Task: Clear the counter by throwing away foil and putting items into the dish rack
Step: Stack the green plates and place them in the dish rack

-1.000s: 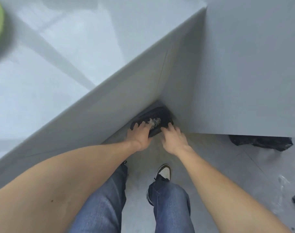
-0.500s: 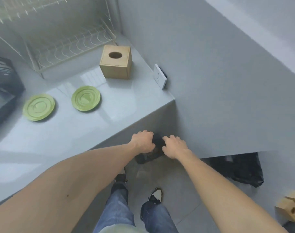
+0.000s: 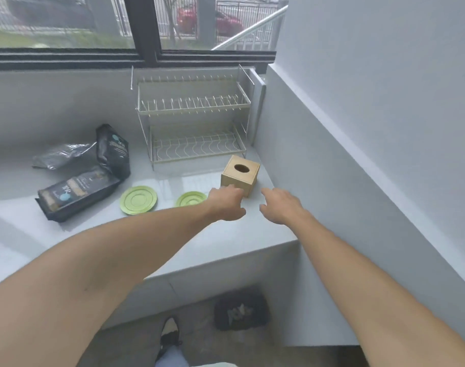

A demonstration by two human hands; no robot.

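Both my arms reach forward over the grey counter (image 3: 226, 242). My left hand (image 3: 227, 202) hovers empty just in front of a wooden box (image 3: 240, 174) with a round hole on top, fingers loosely curled. My right hand (image 3: 280, 206) is open and empty to the right of it. Two green plates (image 3: 138, 200) (image 3: 190, 199) lie flat on the counter to the left; my left hand covers part of the smaller one. A two-tier wire dish rack (image 3: 194, 128) stands empty behind the box. On the floor under the counter sits a black bin bag (image 3: 240, 308) with crumpled foil inside.
Two dark coffee bags (image 3: 112, 152) (image 3: 77, 192) and a flattened silver-grey bag (image 3: 61, 154) lie at the counter's left. A grey wall runs along the right side. A window spans the back. My shoe (image 3: 170, 332) is on the floor below.
My hands have left the black bag on the floor and risen over the counter toward the wooden box. My view has lifted from the floor to the counter and window.
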